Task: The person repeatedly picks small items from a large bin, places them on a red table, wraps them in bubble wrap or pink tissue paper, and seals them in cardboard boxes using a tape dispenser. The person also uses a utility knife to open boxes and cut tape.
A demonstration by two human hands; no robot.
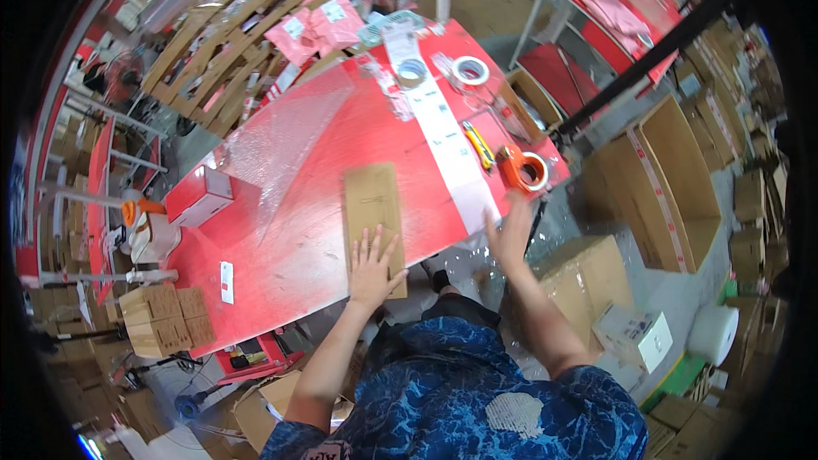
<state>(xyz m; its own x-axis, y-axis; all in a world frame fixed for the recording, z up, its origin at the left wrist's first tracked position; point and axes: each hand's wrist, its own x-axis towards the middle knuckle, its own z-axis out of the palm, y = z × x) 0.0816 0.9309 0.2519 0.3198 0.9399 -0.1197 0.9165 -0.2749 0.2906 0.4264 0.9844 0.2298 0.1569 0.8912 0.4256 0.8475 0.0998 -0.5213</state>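
Spread flat on a folded brown cardboard piece (pixel 372 198), my left hand (pixel 372 268) presses near its front end, which juts past the table edge. My right hand (pixel 511 230) is blurred and holds nothing that I can see. It hovers by the table's right edge, just below an orange tape dispenser (pixel 516 169) with a roll of tape in it. A yellow utility knife (pixel 479 145) lies left of the dispenser. Beside the knife runs a long strip of white printed labels (pixel 442 124).
The red table (pixel 307 255) also bears a red-and-white box (pixel 199 197), clear plastic film (pixel 287 140) and tape rolls (pixel 470 71). Small cartons (pixel 167 321) sit at its left corner. A large open carton (pixel 664 185) stands on the right. Wooden pallets (pixel 230 57) lie behind.
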